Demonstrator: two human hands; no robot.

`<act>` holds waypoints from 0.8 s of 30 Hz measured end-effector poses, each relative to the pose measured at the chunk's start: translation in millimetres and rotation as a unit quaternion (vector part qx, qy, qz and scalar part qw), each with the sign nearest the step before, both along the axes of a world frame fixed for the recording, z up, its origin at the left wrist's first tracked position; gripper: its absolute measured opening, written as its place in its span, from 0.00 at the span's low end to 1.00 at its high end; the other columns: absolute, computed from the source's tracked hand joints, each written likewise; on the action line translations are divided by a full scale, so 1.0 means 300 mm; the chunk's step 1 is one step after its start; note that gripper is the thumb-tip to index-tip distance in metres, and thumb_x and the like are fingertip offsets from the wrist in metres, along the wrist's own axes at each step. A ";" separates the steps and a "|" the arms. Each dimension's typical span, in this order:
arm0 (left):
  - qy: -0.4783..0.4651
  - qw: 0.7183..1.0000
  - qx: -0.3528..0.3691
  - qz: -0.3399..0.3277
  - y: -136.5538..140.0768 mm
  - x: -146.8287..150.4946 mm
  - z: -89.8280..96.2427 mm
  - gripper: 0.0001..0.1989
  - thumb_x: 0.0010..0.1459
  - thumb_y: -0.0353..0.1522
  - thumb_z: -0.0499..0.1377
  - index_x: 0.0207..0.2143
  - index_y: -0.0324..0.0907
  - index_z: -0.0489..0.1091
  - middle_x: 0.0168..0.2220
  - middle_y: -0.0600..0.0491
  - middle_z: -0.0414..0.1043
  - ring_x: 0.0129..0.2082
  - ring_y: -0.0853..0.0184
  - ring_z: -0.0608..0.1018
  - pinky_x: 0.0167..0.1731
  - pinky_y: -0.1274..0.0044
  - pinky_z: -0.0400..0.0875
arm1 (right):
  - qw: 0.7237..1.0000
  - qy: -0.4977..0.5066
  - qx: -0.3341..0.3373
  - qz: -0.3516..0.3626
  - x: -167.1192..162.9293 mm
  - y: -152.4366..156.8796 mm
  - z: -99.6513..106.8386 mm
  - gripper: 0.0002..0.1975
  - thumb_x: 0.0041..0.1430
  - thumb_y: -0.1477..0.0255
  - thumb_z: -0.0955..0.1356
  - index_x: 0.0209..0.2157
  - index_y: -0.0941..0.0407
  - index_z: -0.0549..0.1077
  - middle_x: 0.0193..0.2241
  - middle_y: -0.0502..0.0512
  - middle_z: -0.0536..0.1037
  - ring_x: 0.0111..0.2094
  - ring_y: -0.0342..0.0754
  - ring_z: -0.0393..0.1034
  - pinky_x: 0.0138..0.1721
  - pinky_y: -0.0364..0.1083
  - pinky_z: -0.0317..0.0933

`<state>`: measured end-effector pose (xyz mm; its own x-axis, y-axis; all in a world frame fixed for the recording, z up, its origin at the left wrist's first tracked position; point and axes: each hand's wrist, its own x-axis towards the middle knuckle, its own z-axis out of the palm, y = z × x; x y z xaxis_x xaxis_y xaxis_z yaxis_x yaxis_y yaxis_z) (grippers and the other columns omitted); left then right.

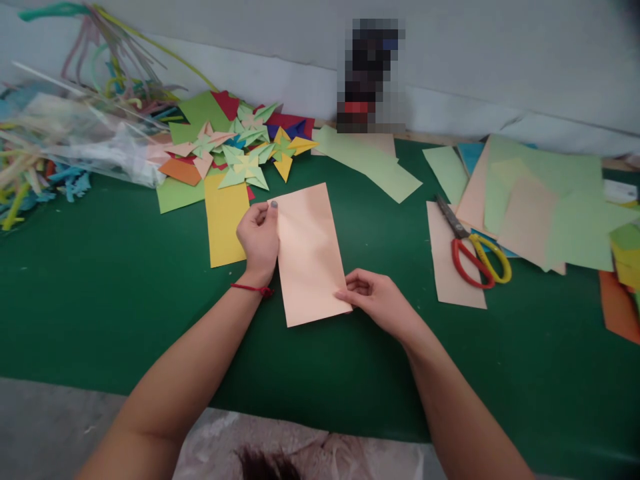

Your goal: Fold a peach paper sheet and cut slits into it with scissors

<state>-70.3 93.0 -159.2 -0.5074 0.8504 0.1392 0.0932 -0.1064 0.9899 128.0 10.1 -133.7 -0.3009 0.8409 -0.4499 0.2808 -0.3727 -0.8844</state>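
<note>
A person's bare hands hold a peach paper sheet (310, 260) at the middle of a green tabletop (150, 313), the left hand (259, 241) pinching its left edge near the upper corner, the right hand (374, 293) pinching the lower right corner between thumb and fingers; whether the sheet touches the surface is impossible to tell. An uneven pull from those opposite corners could crease or tear the thin paper, and a loosened pinch could let it slide askew. A drift leftward might snag the flat yellow sheet (223, 233) just beside the left hand. The peach rectangle looks smooth and matte, its edges straight. Beyond lie sharp-pointed folded paper stars (245, 170) in crisp pleats and a crinkled clear plastic bag (120, 147); at right, dark-bladed scissors (461, 231) with looped red and yellow handles rest on paper.
</note>
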 end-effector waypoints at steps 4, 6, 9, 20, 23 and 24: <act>0.000 1.000 0.001 0.004 0.004 -0.004 -0.003 0.10 0.53 0.37 0.59 0.26 0.40 0.69 0.23 0.54 0.69 0.21 0.74 0.68 0.20 0.82 0.62 | 1.000 0.000 -0.011 0.016 0.004 -0.003 0.000 0.10 0.53 0.65 0.68 0.27 0.56 0.67 0.17 0.46 0.69 0.18 0.40 0.65 0.23 0.41 0.60; -0.002 1.000 0.005 0.003 0.005 -0.006 -0.005 0.10 0.53 0.37 0.59 0.26 0.39 0.69 0.23 0.54 0.69 0.21 0.73 0.69 0.20 0.82 0.63 | 1.000 -0.001 -0.005 0.031 0.005 -0.006 0.001 0.10 0.54 0.64 0.68 0.27 0.56 0.65 0.14 0.44 0.67 0.15 0.39 0.62 0.20 0.40 0.58; 0.000 1.000 0.007 -0.001 0.005 -0.008 -0.005 0.09 0.54 0.36 0.59 0.26 0.39 0.69 0.23 0.54 0.69 0.22 0.73 0.69 0.21 0.82 0.63 | 0.999 0.006 -0.001 0.052 0.009 -0.008 0.003 0.11 0.55 0.63 0.67 0.28 0.55 0.63 0.13 0.42 0.65 0.13 0.38 0.58 0.17 0.39 0.53; -0.007 1.000 -0.012 0.010 0.015 -0.014 0.001 0.09 0.53 0.35 0.59 0.24 0.40 0.69 0.23 0.54 0.69 0.21 0.74 0.68 0.20 0.82 0.63 | 0.992 0.029 0.001 0.125 0.034 -0.001 0.026 0.10 0.55 0.64 0.68 0.33 0.56 0.66 0.23 0.47 0.68 0.23 0.40 0.62 0.24 0.41 0.57; -0.023 0.999 -0.023 -0.016 0.015 -0.017 -0.007 0.09 0.52 0.36 0.60 0.25 0.40 0.69 0.23 0.54 0.70 0.21 0.73 0.69 0.20 0.81 0.63 | 0.985 0.042 -0.024 0.164 0.052 0.001 0.039 0.13 0.52 0.64 0.69 0.36 0.56 0.67 0.23 0.48 0.71 0.25 0.42 0.65 0.26 0.42 0.60; -0.024 0.999 -0.032 -0.027 0.012 -0.017 -0.007 0.09 0.52 0.37 0.60 0.25 0.40 0.69 0.23 0.54 0.70 0.21 0.73 0.69 0.19 0.81 0.63 | 0.983 0.048 -0.033 0.174 0.057 0.003 0.042 0.14 0.51 0.64 0.70 0.37 0.56 0.67 0.25 0.49 0.72 0.26 0.43 0.66 0.28 0.43 0.61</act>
